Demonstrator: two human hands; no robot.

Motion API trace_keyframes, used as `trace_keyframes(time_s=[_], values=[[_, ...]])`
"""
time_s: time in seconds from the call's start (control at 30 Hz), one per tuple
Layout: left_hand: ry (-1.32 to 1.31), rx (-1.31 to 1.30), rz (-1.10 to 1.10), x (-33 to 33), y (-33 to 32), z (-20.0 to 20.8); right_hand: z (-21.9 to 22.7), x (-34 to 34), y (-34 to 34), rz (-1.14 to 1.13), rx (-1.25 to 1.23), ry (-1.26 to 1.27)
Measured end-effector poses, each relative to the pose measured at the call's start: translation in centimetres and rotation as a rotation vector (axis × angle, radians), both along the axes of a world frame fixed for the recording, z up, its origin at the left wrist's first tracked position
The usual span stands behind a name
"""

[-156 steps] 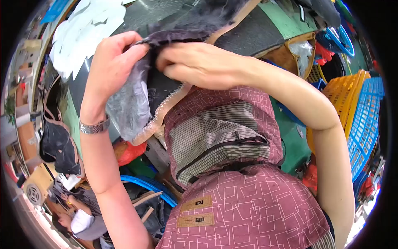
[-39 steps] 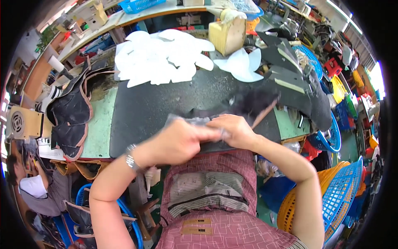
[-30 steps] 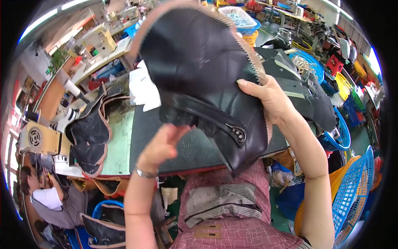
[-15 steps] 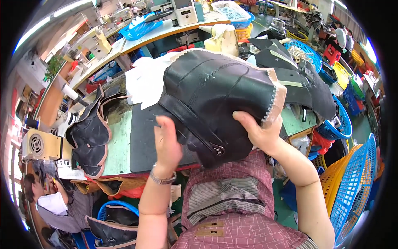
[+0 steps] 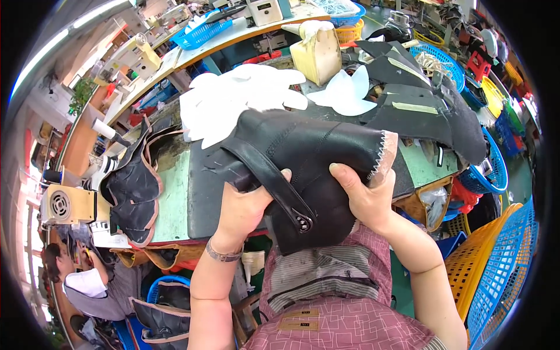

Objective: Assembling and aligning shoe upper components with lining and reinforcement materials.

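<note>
A black leather boot upper [image 5: 315, 154] is held up in front of me, its beige zigzag-stitched edge at the right. A black strap with metal studs at its end crosses the upper's left side. My left hand [image 5: 245, 207] grips the left side near the strap, thumb on top and the other fingers hidden behind. At the right end my right hand [image 5: 368, 195] clasps the leather, thumb on the near face and fingers underneath. White petal-shaped pieces [image 5: 233, 96] lie behind the upper on a dark mat [image 5: 201, 201].
Black pieces with beige edges [image 5: 134, 192] hang at the left beside a sewing machine [image 5: 67, 204]. Dark cut pieces [image 5: 414, 116] pile at the right. A yellowed container [image 5: 318, 55] stands behind. Blue and orange baskets [image 5: 501, 274] stand at lower right; a seated person [image 5: 87, 286] is at lower left.
My left hand has gone from apart from the leather to gripping its left side. The upper has come lower and folded over, uncovering more white pieces behind it.
</note>
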State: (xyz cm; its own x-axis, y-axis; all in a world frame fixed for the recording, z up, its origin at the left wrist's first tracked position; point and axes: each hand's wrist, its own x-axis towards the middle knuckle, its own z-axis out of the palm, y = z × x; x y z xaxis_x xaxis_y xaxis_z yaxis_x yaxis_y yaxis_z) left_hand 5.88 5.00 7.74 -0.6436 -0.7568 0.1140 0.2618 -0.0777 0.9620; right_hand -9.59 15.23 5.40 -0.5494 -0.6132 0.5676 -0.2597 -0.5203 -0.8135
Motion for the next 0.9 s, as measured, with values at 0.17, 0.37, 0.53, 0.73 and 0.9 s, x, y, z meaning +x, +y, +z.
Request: trace_keyframes(time_s=[0.17, 0.37, 0.53, 0.73, 0.9], values=[[0.098, 0.290, -0.015, 0.5, 2.0, -0.3, -3.2, -0.4, 0.6, -0.279, 0.030, 0.384], [-0.162, -0.279, 0.163, 1.0, -1.1, -1.5, -3.7, 1.2, 0.3, 0.048, -0.075, -0.096], [0.183, 0.694, -0.200, 1.7, -1.9, -1.6, -5.0, 2.0, 0.5, -0.019, -0.033, -0.086], [-0.354, -0.061, 0.017, 2.0, -3.9, -3.2, -6.3, 1.5, 1.6, -0.170, -0.007, 0.479], [0.318, 0.568, -0.041, 1.3, -2.5, -2.4, -7.6, 1.9, 2.5, -0.173, 0.295, 0.673]])
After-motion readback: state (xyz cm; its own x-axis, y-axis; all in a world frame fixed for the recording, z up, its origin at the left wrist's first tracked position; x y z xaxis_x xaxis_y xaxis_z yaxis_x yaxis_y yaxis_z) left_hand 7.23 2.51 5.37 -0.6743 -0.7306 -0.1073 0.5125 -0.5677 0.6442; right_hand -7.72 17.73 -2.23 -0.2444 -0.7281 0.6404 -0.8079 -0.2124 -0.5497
